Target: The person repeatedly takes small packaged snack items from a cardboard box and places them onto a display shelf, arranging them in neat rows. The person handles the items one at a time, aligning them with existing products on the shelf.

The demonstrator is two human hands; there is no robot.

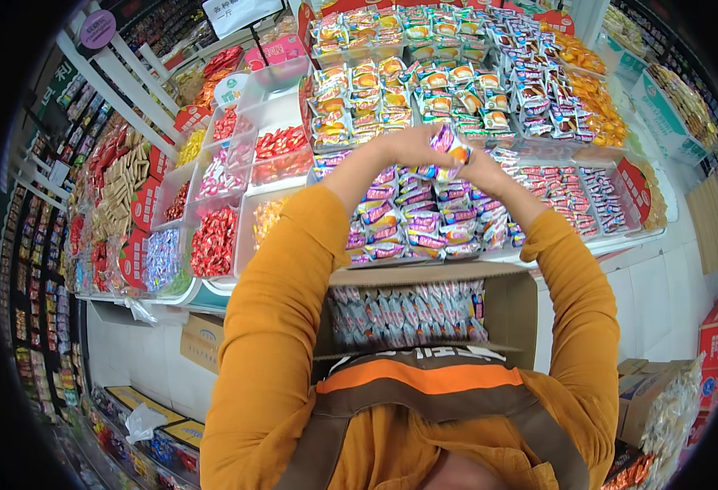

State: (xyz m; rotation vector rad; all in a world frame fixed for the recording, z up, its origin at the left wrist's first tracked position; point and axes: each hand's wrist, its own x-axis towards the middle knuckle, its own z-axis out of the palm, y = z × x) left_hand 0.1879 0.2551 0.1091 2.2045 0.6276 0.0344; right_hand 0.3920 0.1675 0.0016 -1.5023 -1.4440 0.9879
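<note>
Both my hands are over the display, fingers around small purple-and-white wrapped snack packets (449,144). My left hand (413,149) reaches in from the left and my right hand (483,171) meets it from the right; the exact number of packets between them is hidden. Below them lies a bin of matching purple packets (423,236) stacked in rows. Against my apron, an open cardboard carton (511,306) holds rows of silvery-white wrapped packets (405,309), with a purple one at its right end.
Behind the hands rise tiers of yellow (365,98) and green snack packets (464,98). Clear plastic bins (273,110) of wrapped candies stand left, beside white posts (120,107). Smaller pink packets (558,193) lie right. Cardboard boxes (644,389) sit on the floor.
</note>
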